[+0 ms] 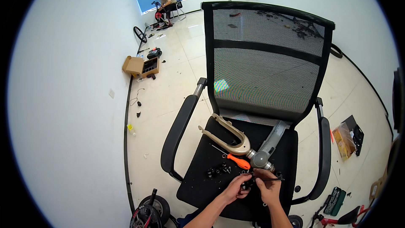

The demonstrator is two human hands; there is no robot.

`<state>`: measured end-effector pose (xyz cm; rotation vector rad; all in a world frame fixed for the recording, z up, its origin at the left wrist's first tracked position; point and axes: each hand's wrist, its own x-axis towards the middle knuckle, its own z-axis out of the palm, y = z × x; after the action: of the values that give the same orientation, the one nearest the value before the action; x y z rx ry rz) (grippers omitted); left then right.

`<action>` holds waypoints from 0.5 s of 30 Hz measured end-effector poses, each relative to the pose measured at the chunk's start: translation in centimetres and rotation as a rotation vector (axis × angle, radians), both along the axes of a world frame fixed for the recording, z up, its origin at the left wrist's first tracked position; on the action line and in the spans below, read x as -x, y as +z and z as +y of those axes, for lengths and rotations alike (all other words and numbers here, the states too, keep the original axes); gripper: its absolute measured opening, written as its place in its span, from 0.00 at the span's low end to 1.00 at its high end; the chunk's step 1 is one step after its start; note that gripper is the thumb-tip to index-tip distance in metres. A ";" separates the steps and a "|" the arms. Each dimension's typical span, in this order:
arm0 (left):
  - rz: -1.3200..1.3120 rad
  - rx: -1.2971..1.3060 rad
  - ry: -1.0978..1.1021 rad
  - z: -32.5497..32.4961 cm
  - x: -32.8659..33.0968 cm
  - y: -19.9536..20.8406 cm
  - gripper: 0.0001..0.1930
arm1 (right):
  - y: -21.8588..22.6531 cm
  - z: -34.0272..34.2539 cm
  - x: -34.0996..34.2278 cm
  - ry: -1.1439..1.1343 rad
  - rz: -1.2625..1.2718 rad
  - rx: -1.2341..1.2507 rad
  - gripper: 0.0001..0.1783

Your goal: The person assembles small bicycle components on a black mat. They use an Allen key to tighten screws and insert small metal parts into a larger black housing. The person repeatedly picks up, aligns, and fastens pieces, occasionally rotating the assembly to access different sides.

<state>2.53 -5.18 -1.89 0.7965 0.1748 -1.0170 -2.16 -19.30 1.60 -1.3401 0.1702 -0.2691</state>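
Over the front of the black chair seat (194, 188), my left hand (235, 189) pinches a small black part whose kind I cannot make out. My right hand (268, 189) meets it there, fingers closed on a thin black rod that looks like a hex key (276, 179). Just beyond my hands lies a beige bicycle fork (239, 147), joined to a grey frame piece (272, 141) with a rounded head. An orange-handled screwdriver (239, 162) rests beside the fork. Left of my hands sits a cluster of small black parts (218, 170).
The chair has armrests (179, 133) on both sides and a mesh back (265, 76). A wheel (158, 207) stands at lower left. On the floor are an open cardboard box (147, 67), a bagged item (345, 141) and a green case (335, 201). Another person (166, 2) sits far off.
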 end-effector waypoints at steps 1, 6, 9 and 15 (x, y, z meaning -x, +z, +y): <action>0.020 0.008 0.010 0.3 0.0 -0.4 0.13 | 0.6 0.2 0.2 0.044 0.032 -0.057 0.07; -0.040 0.006 -0.021 0.4 0.0 -0.4 0.13 | -0.5 -0.1 0.8 0.065 0.052 0.060 0.12; -0.012 0.019 0.001 -0.2 0.1 -0.8 0.13 | -0.7 -0.6 0.7 -0.052 0.122 0.190 0.09; -0.039 -0.094 0.046 -0.5 0.0 -0.1 0.12 | -0.9 -0.5 0.5 -0.069 0.123 0.362 0.07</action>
<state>2.52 -5.68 -2.03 0.8930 0.2080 -0.9550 -2.68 -19.84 0.72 -1.7135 0.2805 -0.2844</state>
